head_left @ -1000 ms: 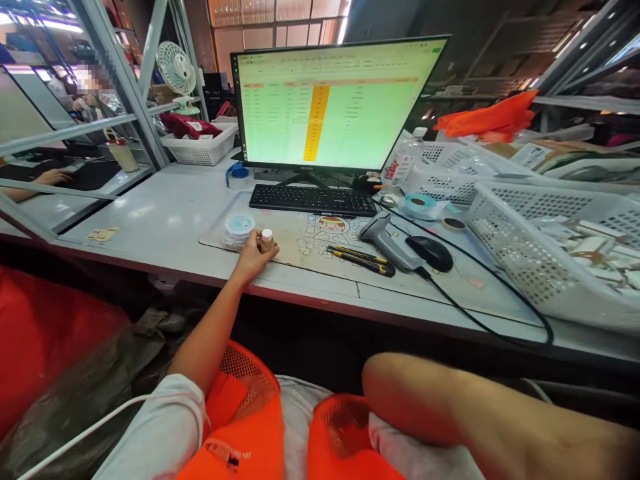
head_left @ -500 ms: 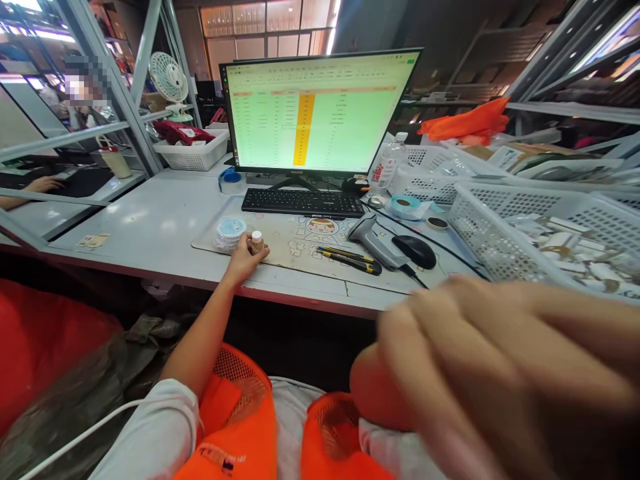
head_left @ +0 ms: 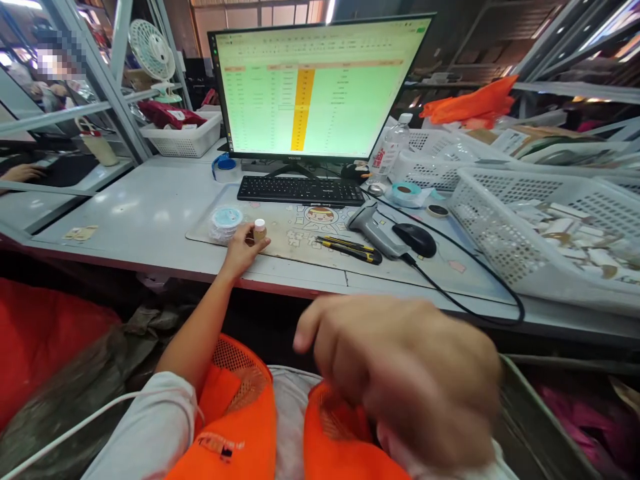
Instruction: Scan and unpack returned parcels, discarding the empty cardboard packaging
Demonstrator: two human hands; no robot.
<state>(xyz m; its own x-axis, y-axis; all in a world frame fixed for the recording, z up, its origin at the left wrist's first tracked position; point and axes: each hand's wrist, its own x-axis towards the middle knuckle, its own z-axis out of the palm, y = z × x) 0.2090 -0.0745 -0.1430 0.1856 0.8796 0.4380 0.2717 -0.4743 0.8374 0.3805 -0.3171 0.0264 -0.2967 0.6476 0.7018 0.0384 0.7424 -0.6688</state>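
My left hand [head_left: 243,252] is closed around a small bottle [head_left: 259,231] with a white cap, which stands upright at the front of the desk mat. Just left of that hand lies a round stack in clear wrap with a pale blue top [head_left: 227,219]. Close to the camera, above my lap, hangs my right hand [head_left: 400,373]. It is blurred by motion; its fingers look bent, and whether they hold anything cannot be seen. Two yellow-and-black utility knives [head_left: 349,249] lie on the mat, beside a grey barcode scanner [head_left: 377,230] and a black mouse [head_left: 415,239].
A monitor [head_left: 320,93] with a spreadsheet stands behind a black keyboard [head_left: 300,191]. On the right are white baskets [head_left: 500,227] of small parts, a tape roll [head_left: 406,193] and a plastic bottle [head_left: 394,148]. A co-worker's hand [head_left: 23,173] rests at the far left desk.
My right hand has moved left and away from the camera, uncovering the scanner's cable and the desk's right front edge. The left hand still grips the bottle. The view has tilted slightly down.
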